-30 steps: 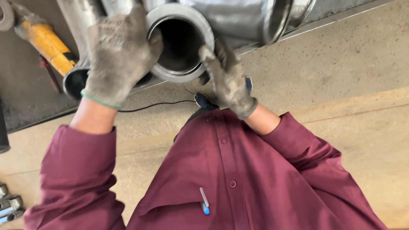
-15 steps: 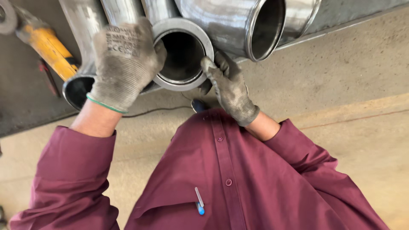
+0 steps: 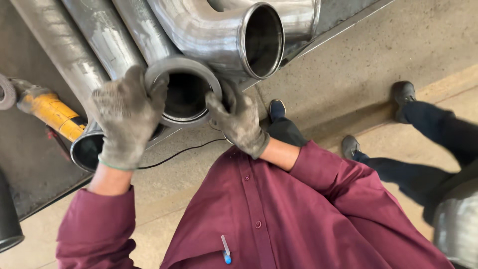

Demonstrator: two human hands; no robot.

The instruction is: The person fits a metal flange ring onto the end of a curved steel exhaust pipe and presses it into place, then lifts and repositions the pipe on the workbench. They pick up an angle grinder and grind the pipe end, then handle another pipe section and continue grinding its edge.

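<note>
Gripping is what's going on at the mouth of a steel pipe: the round flange ring (image 3: 185,94) at the pipe's open end is held from both sides by grey knit work gloves. The left hand (image 3: 127,117) is wrapped over the ring's left edge, fingers curled around the rim, so it's closed on the ring. The right hand (image 3: 238,119) is clamped on the ring's right edge, thumb up against the rim, and it's closed on it too. The ring itself sits at the near end of a straight pipe (image 3: 132,30) that's laid on a dark steel workbench (image 3: 30,159), right at the bench's front edge. More straight pipes are lined up on its left, and the open dark mouth of one (image 3: 87,149) is seen just under the left hand. A shiny elbow pipe (image 3: 219,35) is parked just behind and to the right of the ring, its opening turned towards the camera. A yellow angle grinder (image 3: 47,112) is lying on the bench to the left, and a thin black cable (image 3: 174,153) is run along the concrete floor (image 3: 398,45) below the hands. Maroon shirt sleeves are worn, with a blue-tipped pen (image 3: 225,249) clipped in the chest pocket. Another person's dark-trousered legs and shoes (image 3: 403,92) are seen at the right.
</note>
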